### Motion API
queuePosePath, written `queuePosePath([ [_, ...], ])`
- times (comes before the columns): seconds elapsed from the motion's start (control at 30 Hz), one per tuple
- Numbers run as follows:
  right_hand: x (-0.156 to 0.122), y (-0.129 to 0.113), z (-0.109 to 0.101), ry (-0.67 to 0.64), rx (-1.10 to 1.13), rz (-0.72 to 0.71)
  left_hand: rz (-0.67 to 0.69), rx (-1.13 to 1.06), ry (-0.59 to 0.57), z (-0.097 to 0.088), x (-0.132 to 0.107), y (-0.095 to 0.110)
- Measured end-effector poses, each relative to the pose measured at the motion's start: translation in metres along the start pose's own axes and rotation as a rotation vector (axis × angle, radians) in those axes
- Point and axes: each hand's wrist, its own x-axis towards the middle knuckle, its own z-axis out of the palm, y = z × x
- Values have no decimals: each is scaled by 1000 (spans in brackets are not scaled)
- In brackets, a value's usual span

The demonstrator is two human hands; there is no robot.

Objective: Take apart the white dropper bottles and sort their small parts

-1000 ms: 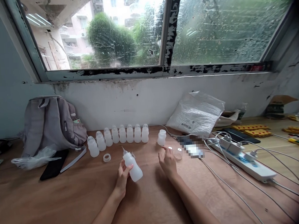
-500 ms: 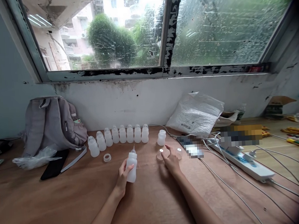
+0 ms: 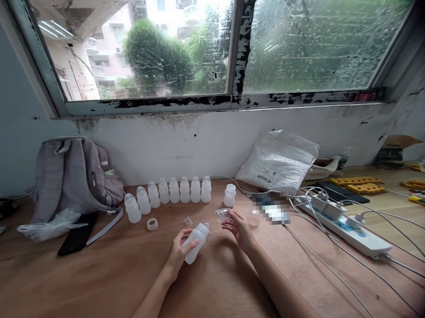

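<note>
My left hand (image 3: 180,251) is wrapped round a frosted baby bottle (image 3: 196,244), tilted with its top to the right; a small clear nipple (image 3: 208,222) shows at that top. Opposite it, my right hand (image 3: 240,228) pinches a clear bottle cap (image 3: 222,216) between thumb and fingers, apart from the bottle. On the table just beyond the held bottle lies a loose clear nipple (image 3: 188,221). A white ring (image 3: 152,224) rests further left, and another pale ring (image 3: 253,221) lies right of my right hand. An open-topped bottle (image 3: 229,196) stands upright behind the cap.
Several capped baby bottles (image 3: 164,193) stand in a row at the back. To the left are a grey backpack (image 3: 66,177), a plastic bag (image 3: 54,224) and a dark flat object (image 3: 78,234). On the right, a power strip (image 3: 361,241) trails cables near a silver bag (image 3: 277,162).
The bottle in my left hand has tilted from upright to the right. My right hand has picked up the clear cap from the table and brought it left and up.
</note>
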Motion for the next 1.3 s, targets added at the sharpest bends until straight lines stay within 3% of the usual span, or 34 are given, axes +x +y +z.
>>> queuePosePath([
  [0.2, -21, 6, 23, -227, -127, 40, 1, 32, -31, -2, 2, -2],
  [0.87, -25, 7, 24, -282, -177, 103, 7, 60, -66, -9, 3, -3],
  [1.03, -25, 4, 18, -380, -188, 225, 15, 78, -82, -18, 5, -4],
  [1.3, -27, 0, 15, -529, -301, 363, -32, 184, -222, -44, 14, -1],
])
